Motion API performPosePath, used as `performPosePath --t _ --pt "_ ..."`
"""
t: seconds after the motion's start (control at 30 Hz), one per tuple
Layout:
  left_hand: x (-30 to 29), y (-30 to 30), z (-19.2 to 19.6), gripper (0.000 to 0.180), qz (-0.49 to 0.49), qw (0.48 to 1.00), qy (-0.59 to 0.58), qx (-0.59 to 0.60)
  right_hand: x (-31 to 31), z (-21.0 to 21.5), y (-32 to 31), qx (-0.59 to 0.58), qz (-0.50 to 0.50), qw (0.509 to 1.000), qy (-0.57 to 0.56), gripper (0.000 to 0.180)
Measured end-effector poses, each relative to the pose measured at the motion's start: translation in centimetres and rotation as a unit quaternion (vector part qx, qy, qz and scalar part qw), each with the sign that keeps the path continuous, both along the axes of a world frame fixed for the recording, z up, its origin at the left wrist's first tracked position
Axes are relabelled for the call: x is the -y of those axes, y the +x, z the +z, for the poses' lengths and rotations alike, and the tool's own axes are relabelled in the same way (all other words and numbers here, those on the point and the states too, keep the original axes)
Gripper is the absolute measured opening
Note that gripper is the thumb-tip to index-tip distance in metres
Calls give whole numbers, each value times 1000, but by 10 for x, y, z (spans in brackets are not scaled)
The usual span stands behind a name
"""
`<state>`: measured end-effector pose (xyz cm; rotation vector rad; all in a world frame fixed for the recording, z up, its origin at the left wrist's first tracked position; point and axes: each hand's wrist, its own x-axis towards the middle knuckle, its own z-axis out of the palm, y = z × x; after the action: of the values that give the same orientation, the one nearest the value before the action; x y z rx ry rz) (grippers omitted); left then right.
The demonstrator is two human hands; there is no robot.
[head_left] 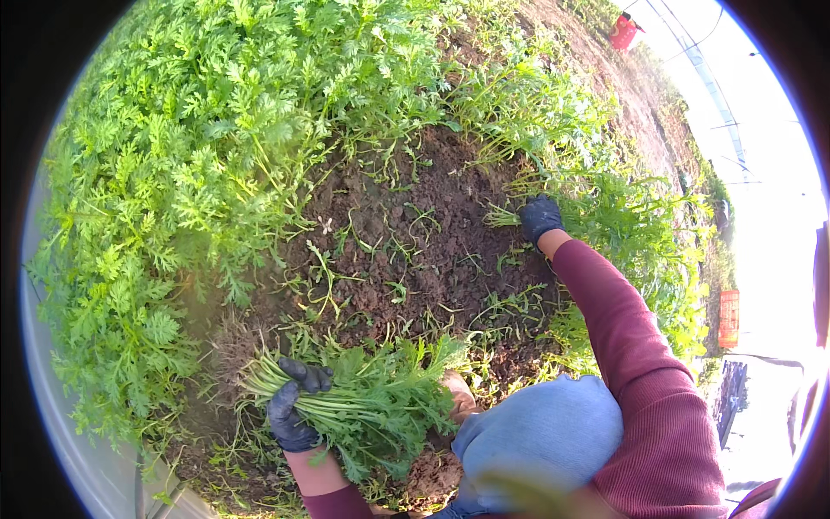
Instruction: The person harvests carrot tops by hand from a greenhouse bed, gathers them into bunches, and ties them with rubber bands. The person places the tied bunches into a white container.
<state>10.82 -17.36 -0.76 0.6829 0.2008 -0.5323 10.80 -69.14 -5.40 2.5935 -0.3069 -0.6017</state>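
My left hand [296,405], in a dark glove, is wrapped round the pale stems of a bunch of leafy greens [380,406]. Tangled, soil-covered roots [232,359] stick out on the left of that bunch, and its feathery leaves spread to the right, over my shoe. Farther off on the right, my other arm is stretched out. There my right hand [541,218], gloved too, is closed on a smaller bunch of greens, whose stem ends [501,216] poke out to its left. The leaves on its far side merge with other greens, so where that bunch ends is hidden.
Tall standing greens [199,130] fill the left and far side. Brown soil [406,233] with scattered leaves and stems lies between my hands. My knee in blue cloth [545,432] is at lower right. An orange crate [730,318] and a red container [622,33] stand beyond the bed.
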Motion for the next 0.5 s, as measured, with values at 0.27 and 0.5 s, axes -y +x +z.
performPosePath --t 0.27,0.5 --pt "-1 0 -9 33 6 1000 -23 -7 -14 7 1 1 -87 993 86 20" --pt "1 3 -9 34 -2 1000 -22 -5 -31 47 40 -105 32 990 84 18"
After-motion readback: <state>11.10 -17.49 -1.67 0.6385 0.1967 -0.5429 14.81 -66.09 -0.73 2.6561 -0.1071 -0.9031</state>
